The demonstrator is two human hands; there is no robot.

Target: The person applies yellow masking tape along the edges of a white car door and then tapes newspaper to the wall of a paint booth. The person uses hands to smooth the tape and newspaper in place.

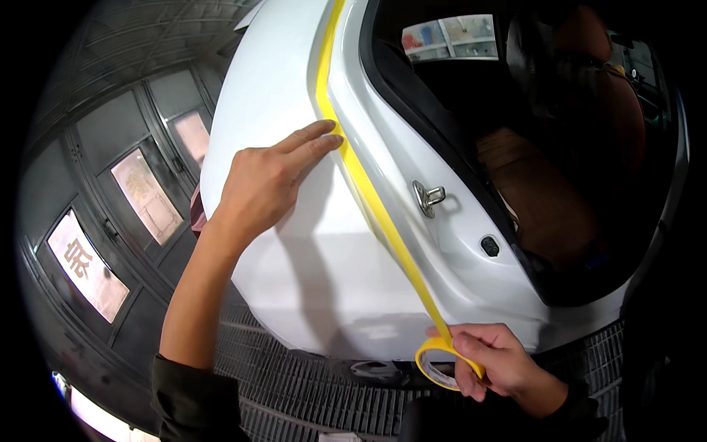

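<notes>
A strip of yellow masking tape (386, 221) runs down the edge of a white car's rear body panel (298, 210), beside the open door frame. Two fingertips of my left hand (270, 177) touch the strip at its upper bend; that hand grips nothing. Lower right, my right hand (491, 359) holds the roll of yellow tape (436, 381), with fingers partly inside the ring and the thumb near where the strip leaves it. Between the hands the tape runs in one length down to the roll; whether its lower part touches the panel I cannot tell.
A metal door striker (428, 199) sticks out of the door frame, with a black rubber-like plug (489, 246) below it. Dark seats (536, 188) show inside the car. Metal floor grating (287, 392) lies beneath. Grey panelled doors with windows (146, 196) stand at left.
</notes>
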